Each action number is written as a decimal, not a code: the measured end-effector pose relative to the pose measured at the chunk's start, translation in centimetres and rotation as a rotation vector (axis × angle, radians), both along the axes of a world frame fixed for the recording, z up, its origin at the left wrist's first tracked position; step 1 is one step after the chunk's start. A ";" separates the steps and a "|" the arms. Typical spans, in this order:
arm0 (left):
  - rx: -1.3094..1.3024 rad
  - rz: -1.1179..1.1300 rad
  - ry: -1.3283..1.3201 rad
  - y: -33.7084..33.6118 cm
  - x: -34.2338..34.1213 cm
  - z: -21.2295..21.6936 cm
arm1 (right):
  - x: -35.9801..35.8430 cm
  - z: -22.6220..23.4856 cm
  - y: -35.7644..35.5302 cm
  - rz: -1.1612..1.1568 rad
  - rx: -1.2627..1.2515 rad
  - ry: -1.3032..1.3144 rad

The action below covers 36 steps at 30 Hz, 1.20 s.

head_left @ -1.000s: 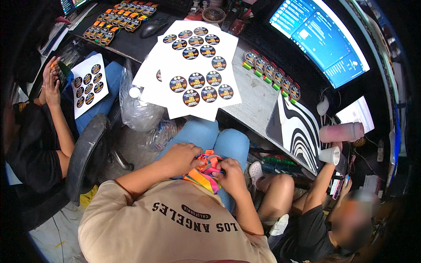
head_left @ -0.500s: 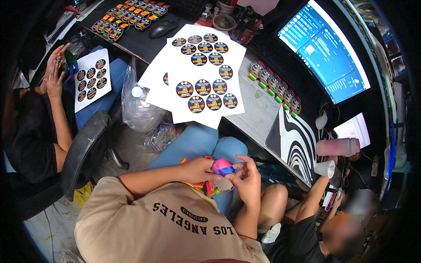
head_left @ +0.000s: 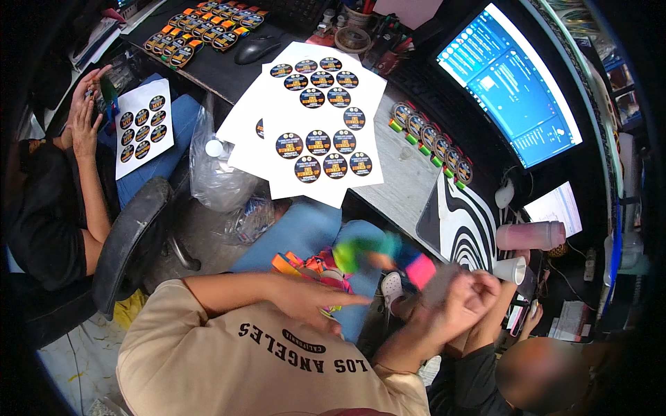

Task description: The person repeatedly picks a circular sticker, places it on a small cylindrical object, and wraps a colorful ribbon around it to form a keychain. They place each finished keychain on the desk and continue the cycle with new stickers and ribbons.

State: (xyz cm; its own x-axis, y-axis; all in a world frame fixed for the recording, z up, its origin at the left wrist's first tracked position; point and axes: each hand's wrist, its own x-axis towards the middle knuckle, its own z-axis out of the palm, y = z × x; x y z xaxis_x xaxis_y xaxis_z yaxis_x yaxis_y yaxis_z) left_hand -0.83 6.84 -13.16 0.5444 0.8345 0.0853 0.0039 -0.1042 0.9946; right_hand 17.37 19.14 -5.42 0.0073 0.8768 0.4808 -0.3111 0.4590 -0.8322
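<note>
My left hand (head_left: 312, 299) is over my lap with its fingers stretched out and nothing visible in them. Under and beside it, a pile of bright ribbons (head_left: 316, 267) in orange, pink and yellow lies on my thighs. My right hand (head_left: 472, 301) is raised off to the right, blurred, its fingers curled; what they hold does not show. A multicoloured ribbon (head_left: 368, 247), green, teal, blue and pink, streams blurred through the air between my knees and that hand. Close to the right wrist, a greyish smeared shape (head_left: 438, 283) meets the ribbon's pink end.
Sheets of round stickers (head_left: 322, 180) overlap on the desk edge. Ribboned medals stand in a row (head_left: 433, 142) and lie in a group (head_left: 201, 31). A monitor (head_left: 513, 90), pink tumbler (head_left: 531, 236) and white cup (head_left: 510, 269) are right. People sit on both sides; a chair (head_left: 135, 243) stands left.
My hands were together around a rolled pink and blue ribbon and a greyish disc. Now they are apart: the right has swung right, and the ribbon has unrolled into the air.
</note>
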 end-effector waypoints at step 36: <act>-0.534 0.259 -1.307 7.1 -0.7 -7.0 | -8.6 1.4 11.5 0.778 -0.339 -0.338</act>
